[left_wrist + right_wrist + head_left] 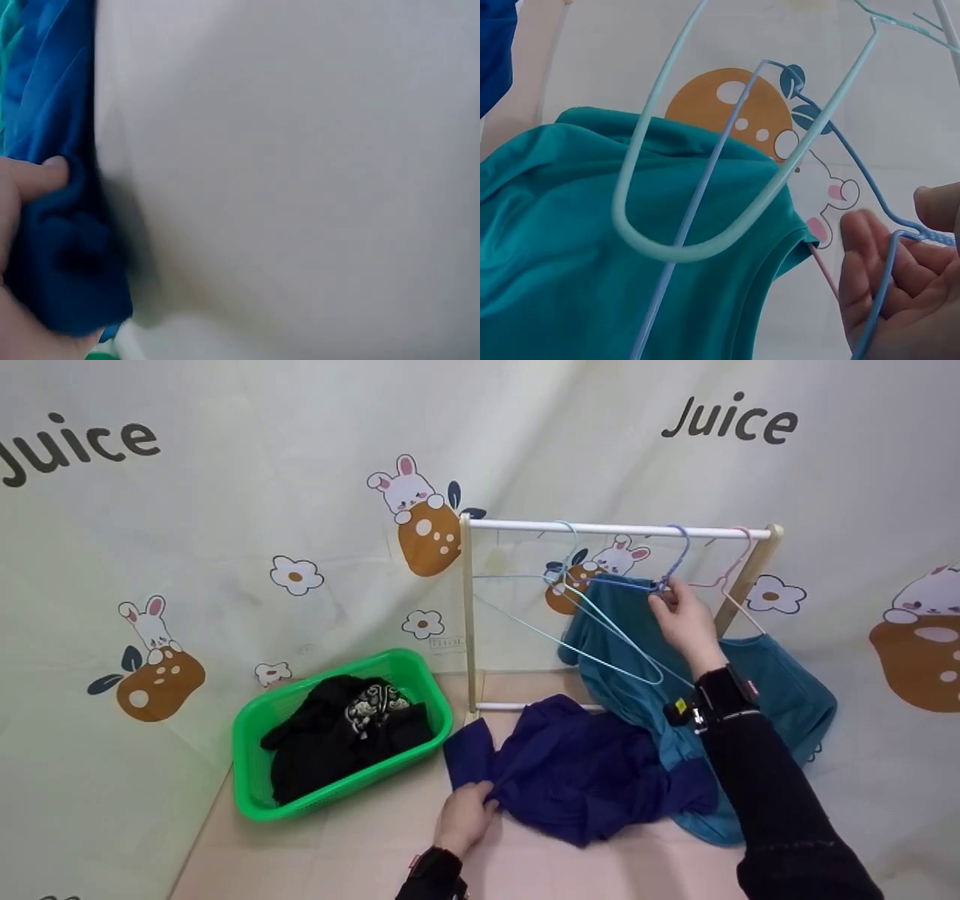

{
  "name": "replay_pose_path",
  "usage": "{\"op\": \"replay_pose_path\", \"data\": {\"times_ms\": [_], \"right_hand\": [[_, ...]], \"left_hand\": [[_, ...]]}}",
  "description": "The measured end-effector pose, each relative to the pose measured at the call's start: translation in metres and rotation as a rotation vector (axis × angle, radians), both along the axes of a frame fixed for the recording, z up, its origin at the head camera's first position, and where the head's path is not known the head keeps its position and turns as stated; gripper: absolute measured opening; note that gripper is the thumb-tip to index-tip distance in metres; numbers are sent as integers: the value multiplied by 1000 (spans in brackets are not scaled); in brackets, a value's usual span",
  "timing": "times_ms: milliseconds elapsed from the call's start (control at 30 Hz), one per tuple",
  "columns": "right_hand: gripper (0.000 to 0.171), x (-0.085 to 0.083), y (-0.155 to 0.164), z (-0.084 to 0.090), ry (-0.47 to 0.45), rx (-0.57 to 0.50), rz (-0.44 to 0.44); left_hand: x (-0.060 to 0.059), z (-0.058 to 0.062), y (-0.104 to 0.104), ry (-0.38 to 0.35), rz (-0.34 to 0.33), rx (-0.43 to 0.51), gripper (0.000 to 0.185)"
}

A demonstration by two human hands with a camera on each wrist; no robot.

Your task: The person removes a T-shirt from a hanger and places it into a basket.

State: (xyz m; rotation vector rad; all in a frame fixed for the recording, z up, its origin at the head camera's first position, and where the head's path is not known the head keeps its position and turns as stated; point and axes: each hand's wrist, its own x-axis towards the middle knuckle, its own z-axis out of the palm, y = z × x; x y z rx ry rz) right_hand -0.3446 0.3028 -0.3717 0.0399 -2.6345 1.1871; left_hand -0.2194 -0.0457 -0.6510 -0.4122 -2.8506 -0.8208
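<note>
My left hand [465,814] pinches the left edge of a dark blue garment [577,772], which lies crumpled before the rack. In the left wrist view, thumb and fingers grip a fold of this blue cloth [75,277]. Up at the rack, my right hand [684,619] holds a blue hanger [683,551] by its neck, its hook at the rail. Beside it, a teal shirt [787,682] hangs on a pink hanger [724,582], its lower part reaching the table behind the blue garment. A bare light-turquoise hanger [630,169] crosses in front of the shirt in the right wrist view.
The small rack has a white rail [517,526] and wooden posts [469,615]. Left of it, a green basket [247,765] holds black clothes [315,750], one with a pale pattern. A printed curtain [247,472] stands behind the pale table [337,855].
</note>
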Motion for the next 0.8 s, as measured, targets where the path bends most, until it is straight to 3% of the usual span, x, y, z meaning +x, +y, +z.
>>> {"op": "replay_pose_path", "data": {"times_ms": [100, 200, 367, 567, 667, 800], "right_hand": [[57, 8, 3, -5, 52, 76, 4], [61, 19, 6, -10, 111, 108, -14], [62, 39, 11, -16, 185, 54, -44], [61, 57, 20, -24, 230, -11, -47], [62, 63, 25, -28, 218, -27, -52], [64, 72, 32, -31, 202, -47, -67]], "left_hand": [[-7, 10, -4, -15, 49, 154, 8], [-18, 28, -5, -6, 119, 305, 8], [-35, 72, -5, 3, 194, 581, 13], [-43, 130, -6, -10, 159, 899, 21], [-45, 160, -9, 22, 143, 961, 20], [-49, 201, -16, 137, 153, 906, 17]]}}
